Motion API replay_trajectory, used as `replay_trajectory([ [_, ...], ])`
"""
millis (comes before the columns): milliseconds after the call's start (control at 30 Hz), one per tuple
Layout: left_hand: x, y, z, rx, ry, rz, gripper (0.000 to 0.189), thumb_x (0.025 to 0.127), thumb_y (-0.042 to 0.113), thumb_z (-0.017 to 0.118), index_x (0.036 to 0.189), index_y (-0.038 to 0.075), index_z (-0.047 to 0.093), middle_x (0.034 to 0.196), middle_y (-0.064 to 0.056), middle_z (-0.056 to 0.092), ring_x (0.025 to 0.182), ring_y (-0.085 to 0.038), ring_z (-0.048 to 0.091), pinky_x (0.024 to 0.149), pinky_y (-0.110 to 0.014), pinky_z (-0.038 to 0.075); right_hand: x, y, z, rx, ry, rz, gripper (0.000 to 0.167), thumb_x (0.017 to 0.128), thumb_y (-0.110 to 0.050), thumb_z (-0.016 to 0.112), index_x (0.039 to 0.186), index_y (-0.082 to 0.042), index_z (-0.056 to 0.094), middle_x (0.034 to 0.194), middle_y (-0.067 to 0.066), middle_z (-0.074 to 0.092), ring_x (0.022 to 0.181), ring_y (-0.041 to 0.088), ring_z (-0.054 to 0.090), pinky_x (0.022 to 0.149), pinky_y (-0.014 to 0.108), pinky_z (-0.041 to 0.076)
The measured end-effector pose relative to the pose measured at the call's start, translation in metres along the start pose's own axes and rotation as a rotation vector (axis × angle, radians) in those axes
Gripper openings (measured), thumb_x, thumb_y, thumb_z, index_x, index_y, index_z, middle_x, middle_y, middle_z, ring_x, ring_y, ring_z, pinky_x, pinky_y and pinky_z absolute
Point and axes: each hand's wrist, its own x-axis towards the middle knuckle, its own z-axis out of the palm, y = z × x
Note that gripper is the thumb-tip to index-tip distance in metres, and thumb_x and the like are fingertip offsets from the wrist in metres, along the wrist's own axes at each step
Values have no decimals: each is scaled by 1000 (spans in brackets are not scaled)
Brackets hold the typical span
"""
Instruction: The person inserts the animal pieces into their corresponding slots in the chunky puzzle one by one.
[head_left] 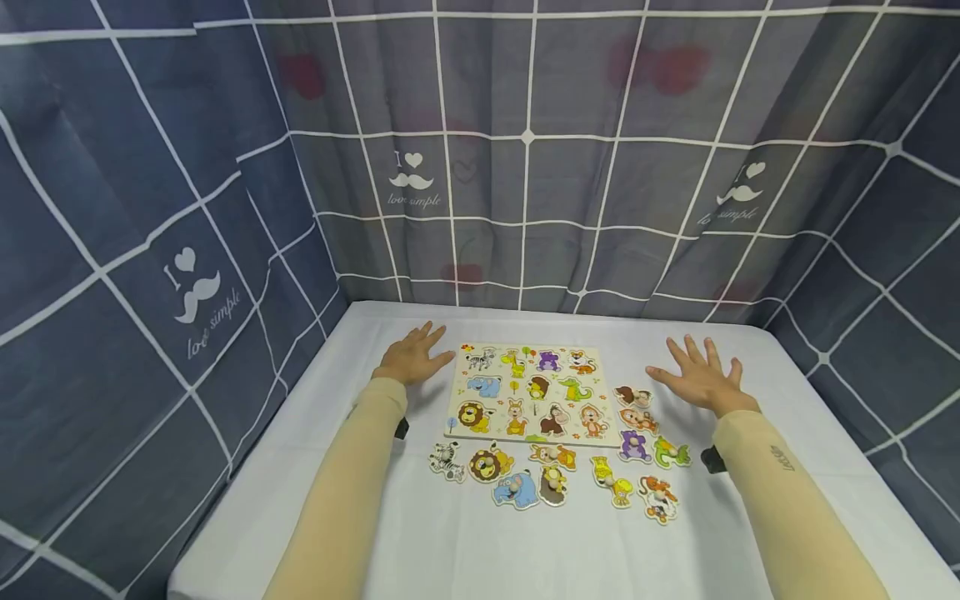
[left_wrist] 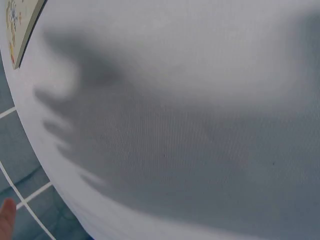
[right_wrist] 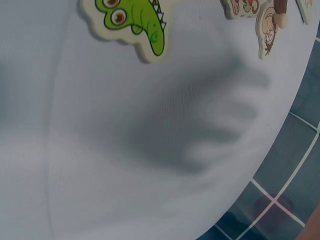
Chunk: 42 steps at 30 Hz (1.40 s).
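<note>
My left hand (head_left: 412, 357) is held over the table left of a wooden animal puzzle board (head_left: 536, 392), fingers spread and holding nothing. On the other side my right hand (head_left: 703, 382) hovers with spread fingers, also holding nothing. Nearest to it are loose knobbed pieces: a crocodile (head_left: 671, 452), a purple animal (head_left: 634, 446), a monkey (head_left: 638, 420) and a dark brown animal (head_left: 632, 397). In front of the board lie a zebra (head_left: 447, 462), a lion (head_left: 491, 463), a blue elephant or hippo (head_left: 516, 490), a kangaroo (head_left: 553, 456), a hedgehog (head_left: 553, 486), a giraffe (head_left: 612, 482) and a tiger (head_left: 659, 499).
A white cloth covers the table (head_left: 450, 550). Dark grey checked curtains (head_left: 480, 183) hang behind it and along both sides. In the wrist views, the hands cast shadows on the cloth, and the crocodile piece (right_wrist: 140, 22) shows near the right hand.
</note>
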Motion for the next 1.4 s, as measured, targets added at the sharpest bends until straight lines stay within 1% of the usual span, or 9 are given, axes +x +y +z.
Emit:
replay_trajectory([
  [100, 0, 1, 3, 22, 0, 27, 73, 99, 63, 38, 160, 26, 23, 169, -7, 16, 155, -37, 18, 122, -61, 22, 0, -2, 3, -1, 4, -5, 97, 94, -76, 31, 161, -12, 4, 165, 28, -10, 147, 55, -20, 105, 80, -21],
  [233, -1, 2, 1, 62, 6, 68, 72, 99, 64, 38, 160, 27, 25, 169, -6, 18, 155, -36, 20, 122, -59, 24, -2, -5, 5, 6, 7, -14, 95, 94, -76, 32, 161, -13, 7, 165, 28, -6, 147, 55, -20, 105, 80, -20],
  [433, -6, 0, 1, 71, 10, 119, 72, 99, 62, 41, 159, 24, 28, 167, -8, 23, 154, -34, 24, 122, -58, 27, -4, -7, 9, 12, 1, -16, 92, 95, -74, 34, 161, -12, 13, 165, 28, -3, 148, 55, -18, 104, 81, -19],
  [533, -7, -2, 4, 74, 4, 127, 71, 99, 61, 41, 159, 24, 29, 167, -9, 24, 154, -32, 24, 122, -57, 27, -5, -7, 12, 14, -2, -14, 92, 95, -74, 34, 160, -11, 14, 165, 29, -2, 148, 55, -17, 104, 82, -19],
  [700, -6, -4, 8, 83, -7, 135, 71, 99, 62, 40, 159, 25, 29, 166, -8, 27, 154, -32, 25, 123, -58, 24, -6, -7, 16, 28, 1, -14, 92, 95, -74, 34, 160, -11, 15, 165, 29, -3, 148, 55, -16, 104, 82, -19],
  [867, -5, -2, 13, 93, -23, 155, 71, 99, 64, 38, 158, 24, 31, 165, -8, 30, 153, -33, 27, 123, -59, 22, -7, -8, 19, 34, -4, -10, 92, 95, -74, 34, 160, -11, 18, 165, 28, -1, 148, 57, -15, 104, 83, -17],
  [1033, -6, 1, 15, 110, -33, 163, 69, 99, 62, 41, 156, 24, 36, 163, -9, 34, 153, -31, 28, 124, -58, 20, -8, -8, 21, 41, -7, -8, 92, 95, -74, 34, 160, -12, 18, 165, 28, -1, 148, 56, -13, 105, 82, -16],
  [1233, -8, 2, 13, 113, -27, 219, 65, 100, 56, 44, 154, 20, 40, 161, -12, 37, 150, -34, 33, 122, -56, 26, -10, -9, 17, 38, 9, -16, 91, 95, -74, 35, 160, -12, 18, 165, 28, 1, 148, 56, -11, 105, 83, -14],
  [1400, -11, -4, 16, 105, -70, 205, 68, 99, 61, 44, 155, 23, 38, 163, -10, 34, 152, -34, 30, 122, -54, 29, -10, -12, 15, 37, -11, -32, 91, 95, -72, 39, 160, -12, 19, 165, 28, 4, 149, 56, -7, 105, 83, -12],
])
